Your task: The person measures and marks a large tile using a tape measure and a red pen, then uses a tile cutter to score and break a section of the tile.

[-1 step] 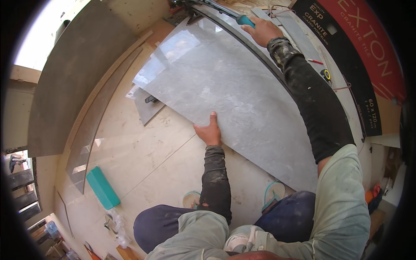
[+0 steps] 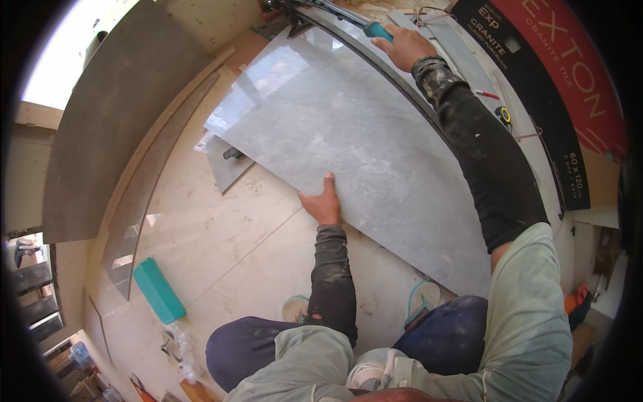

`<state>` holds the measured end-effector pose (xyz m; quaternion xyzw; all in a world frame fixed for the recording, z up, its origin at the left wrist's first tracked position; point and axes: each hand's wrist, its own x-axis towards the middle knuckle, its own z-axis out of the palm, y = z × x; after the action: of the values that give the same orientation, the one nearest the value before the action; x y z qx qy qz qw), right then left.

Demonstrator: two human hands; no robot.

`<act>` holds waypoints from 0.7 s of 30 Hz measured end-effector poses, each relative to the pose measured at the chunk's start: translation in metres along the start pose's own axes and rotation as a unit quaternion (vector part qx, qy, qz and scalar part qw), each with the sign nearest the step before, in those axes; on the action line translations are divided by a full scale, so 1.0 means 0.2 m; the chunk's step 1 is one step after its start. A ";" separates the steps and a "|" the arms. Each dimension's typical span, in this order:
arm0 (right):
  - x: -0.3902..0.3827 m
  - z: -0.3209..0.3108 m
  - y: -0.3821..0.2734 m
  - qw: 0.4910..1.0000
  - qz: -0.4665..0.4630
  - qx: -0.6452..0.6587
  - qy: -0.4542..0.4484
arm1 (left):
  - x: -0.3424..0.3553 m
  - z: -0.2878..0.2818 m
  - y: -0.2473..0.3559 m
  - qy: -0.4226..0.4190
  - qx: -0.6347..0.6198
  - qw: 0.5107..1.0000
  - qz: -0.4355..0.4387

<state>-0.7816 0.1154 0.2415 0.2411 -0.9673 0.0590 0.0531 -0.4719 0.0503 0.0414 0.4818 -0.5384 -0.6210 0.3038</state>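
A large glossy grey tile (image 2: 362,141) lies slantwise across a tile cutter, whose dark rail (image 2: 395,70) runs over its far right part. At the tile's near edge is my left hand (image 2: 324,204), closed on it with the thumb stretched over the top; its other fingers are mostly hidden at the edge. Up at the far right, my right hand (image 2: 408,49) is wrapped round the cutter's teal handle (image 2: 379,31). Grey strips of tile (image 2: 462,50) lie beyond the rail.
A cut tile piece (image 2: 228,167) with a black part on it sits by the tile's left corner. Tall tiles (image 2: 120,127) lean at the left wall. A teal case (image 2: 159,290) lies on the floor. Right of the rail are a red marker (image 2: 487,94), a tape measure (image 2: 504,115) and a tile carton (image 2: 536,87).
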 end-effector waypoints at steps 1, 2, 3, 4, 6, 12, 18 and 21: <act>0.00 0.01 0.01 1.000 -0.002 -0.002 -0.002 | -0.01 0.01 0.01 0.003 -0.002 1.000 -0.008; 0.00 0.02 0.02 1.000 0.002 -0.009 0.000 | -0.02 0.02 0.02 -0.005 -0.011 1.000 -0.020; 0.01 0.02 0.02 1.000 0.005 -0.015 0.005 | -0.02 0.02 0.03 -0.013 -0.021 0.999 -0.029; 0.02 0.02 0.02 1.000 0.007 -0.021 0.010 | -0.01 0.03 0.04 -0.020 -0.031 0.999 -0.038; 0.04 0.03 0.01 0.999 -0.002 -0.023 0.036 | -0.01 0.04 0.05 -0.016 -0.035 0.999 -0.026; 0.04 -0.03 -0.07 0.998 0.034 -0.040 0.034 | -0.01 0.02 0.05 -0.013 -0.025 0.999 -0.016; 0.10 -0.04 -0.11 0.998 0.052 -0.032 0.027 | 0.01 0.04 -0.03 -0.011 -0.026 0.999 -0.017; 0.07 -0.03 -0.12 0.998 0.057 -0.022 0.012 | 0.02 0.02 -0.04 -0.025 -0.041 0.998 -0.037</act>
<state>-0.7819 0.0881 0.2505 0.1840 -0.9797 0.0438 0.0669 -0.4758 0.0502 0.0331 0.4731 -0.5019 -0.6651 0.2864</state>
